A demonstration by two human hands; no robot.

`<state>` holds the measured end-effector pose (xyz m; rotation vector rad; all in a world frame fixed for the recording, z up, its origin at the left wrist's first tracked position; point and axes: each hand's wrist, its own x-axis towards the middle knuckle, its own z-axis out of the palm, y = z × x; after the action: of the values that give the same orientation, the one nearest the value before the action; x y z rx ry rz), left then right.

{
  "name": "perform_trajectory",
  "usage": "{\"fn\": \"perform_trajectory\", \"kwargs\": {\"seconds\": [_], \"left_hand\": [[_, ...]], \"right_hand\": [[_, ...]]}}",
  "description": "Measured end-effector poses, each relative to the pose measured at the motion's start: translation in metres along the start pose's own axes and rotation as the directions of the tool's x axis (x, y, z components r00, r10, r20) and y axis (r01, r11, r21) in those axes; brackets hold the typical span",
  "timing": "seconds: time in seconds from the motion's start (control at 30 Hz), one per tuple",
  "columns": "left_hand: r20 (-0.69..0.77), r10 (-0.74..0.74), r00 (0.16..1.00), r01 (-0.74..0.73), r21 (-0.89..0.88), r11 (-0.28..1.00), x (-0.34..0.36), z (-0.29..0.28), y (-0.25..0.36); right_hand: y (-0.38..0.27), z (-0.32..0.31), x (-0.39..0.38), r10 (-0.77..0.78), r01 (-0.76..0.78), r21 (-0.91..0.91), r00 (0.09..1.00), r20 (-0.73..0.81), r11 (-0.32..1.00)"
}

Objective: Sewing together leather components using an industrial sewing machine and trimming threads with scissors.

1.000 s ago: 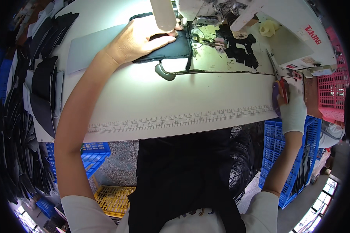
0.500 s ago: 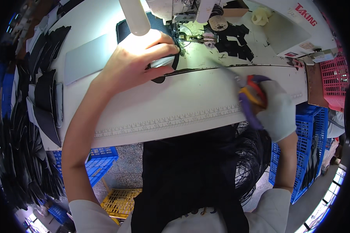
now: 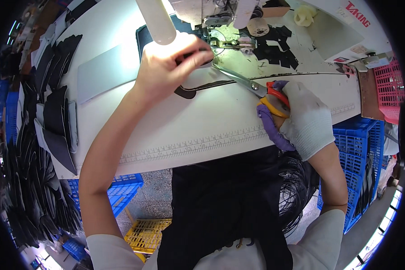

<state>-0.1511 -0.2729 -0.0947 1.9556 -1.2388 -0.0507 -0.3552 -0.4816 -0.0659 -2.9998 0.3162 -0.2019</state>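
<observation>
Left hand (image 3: 171, 65): bare, palm down, fingers curled, thumb and forefinger brought close together at the edge of a dark cloth piece (image 3: 143, 38). Whether the 2 tips pinch the cloth cannot be told; the hand and the glare hide the contact. The piece lies on the table beneath and behind this hand, just left of the metal foot of the sewing machine (image 3: 346, 40). Its visible corner is rounded and its surface matte.

Right hand (image 3: 307, 117): covered in a white knitted glove with a ribbed cuff, fingers wrapped around the handles of a pair of scissors (image 3: 243, 81). The blades are smooth, shiny metal, long and tapered, joined by a round pivot; they point toward the left fingertips and end just beside them. Of the 2 handles, 1 is red and 1 is yellow-orange, with soft purple wrapping.

Table (image 3: 225, 110): smooth, white, with a printed ruler strip along the front edge. A flat grey rectangular sheet (image 3: 105, 74) lies left of the cloth. Jagged black scraps (image 3: 279, 51) sit right of the machine's foot, near a round thread spool (image 3: 258, 27). Dark cut cloth panels (image 3: 56, 108) are layered at the left edge.
</observation>
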Motion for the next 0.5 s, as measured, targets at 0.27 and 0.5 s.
{"fn": "perform_trajectory", "kwargs": {"seconds": [0.27, 0.5], "left_hand": [[-0.052, -0.408, 0.912, 0.381, -0.267, 0.885, 0.0025, 0.0001, 0.0071], [-0.083, -0.379, 0.922, 0.350, -0.240, 0.905, 0.0030, -0.0002, 0.0012]], "right_hand": [[-0.0030, -0.0019, 0.0068, 0.067, -0.065, -0.030, 0.995, 0.069, 0.997], [-0.0053, -0.0026, 0.0082, 0.066, -0.068, 0.015, 0.994, 0.084, 0.998]]}}
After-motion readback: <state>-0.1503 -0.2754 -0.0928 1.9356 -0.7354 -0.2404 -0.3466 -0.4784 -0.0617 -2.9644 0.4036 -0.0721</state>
